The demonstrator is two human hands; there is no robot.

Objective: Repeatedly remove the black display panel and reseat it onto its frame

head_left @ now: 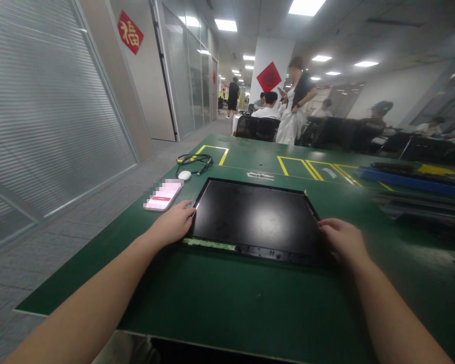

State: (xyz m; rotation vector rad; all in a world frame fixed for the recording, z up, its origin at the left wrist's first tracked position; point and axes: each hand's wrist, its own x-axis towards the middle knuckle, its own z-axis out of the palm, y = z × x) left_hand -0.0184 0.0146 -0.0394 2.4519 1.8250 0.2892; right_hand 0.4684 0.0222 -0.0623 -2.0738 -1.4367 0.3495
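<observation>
Progress-wise, the screen (250,212) is gripped at both sides: left hand (176,221) pinching one edge, right hand (345,240) the opposite one. It sits between the fingers, seemingly resting on the table (231,298). Can't tell what's left. It's black with a pale glare, plus an exposed green strip (210,244) near the left fingers.

Bare arms (98,296) reach forward, left fingers (185,208) and right fingers (329,225) pointing inward.
</observation>
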